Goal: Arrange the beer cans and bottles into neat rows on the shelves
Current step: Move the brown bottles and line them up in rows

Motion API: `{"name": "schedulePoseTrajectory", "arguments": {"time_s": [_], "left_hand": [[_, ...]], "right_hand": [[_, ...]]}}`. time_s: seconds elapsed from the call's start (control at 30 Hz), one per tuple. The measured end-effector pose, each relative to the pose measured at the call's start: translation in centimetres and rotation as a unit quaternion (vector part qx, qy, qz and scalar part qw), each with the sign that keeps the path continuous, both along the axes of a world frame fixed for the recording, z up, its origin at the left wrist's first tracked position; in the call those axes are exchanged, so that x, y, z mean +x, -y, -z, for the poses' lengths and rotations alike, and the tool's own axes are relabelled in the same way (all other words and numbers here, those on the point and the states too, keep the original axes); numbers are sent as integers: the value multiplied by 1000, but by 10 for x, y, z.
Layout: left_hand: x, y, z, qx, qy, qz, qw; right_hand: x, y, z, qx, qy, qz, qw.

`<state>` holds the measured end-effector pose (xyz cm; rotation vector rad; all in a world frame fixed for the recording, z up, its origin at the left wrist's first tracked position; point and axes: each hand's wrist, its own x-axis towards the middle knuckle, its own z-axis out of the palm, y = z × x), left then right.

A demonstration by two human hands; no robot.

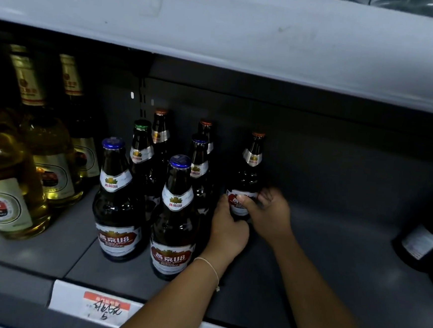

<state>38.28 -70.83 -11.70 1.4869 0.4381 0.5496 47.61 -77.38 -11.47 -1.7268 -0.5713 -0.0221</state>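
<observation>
A dark brown beer bottle with an orange cap stands upright deep on the grey shelf. Both my hands are around its lower body at the label: my left hand grips it from the left, and my right hand holds it from the right with the thumb across the label. To its left stand several similar brown bottles in two loose rows, the front two with blue caps. One behind has a green cap.
Several pale golden bottles with gold foil necks fill the left part of the shelf. A dark bottle lies at the right edge. The upper shelf's white front overhangs. A handwritten price tag sits on the shelf lip.
</observation>
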Motion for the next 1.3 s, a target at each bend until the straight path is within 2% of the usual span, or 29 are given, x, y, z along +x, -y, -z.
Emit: {"name": "schedulePoseTrajectory", "arguments": {"time_s": [0.23,0.37,0.47,0.73,0.93,1.1,1.3], "left_hand": [[-10,6,-1,24,-21,6,999],[-25,19,-15,-29,-50,51,997],[-27,35,-26,-53,-21,105,993],[9,111,-52,85,80,160,980],[36,202,-65,175,100,230,952],[64,267,-63,196,85,261,941],[91,308,-50,205,17,297,932]], "right_hand": [[1,4,-6,-43,-16,-8,999],[-3,18,-21,-42,-23,10,999],[-14,46,-40,-18,-3,66,998],[-33,172,-83,38,83,198,976],[-26,286,-93,49,132,292,946],[5,363,-83,17,113,345,932],[41,399,-79,-69,39,284,955]]}}
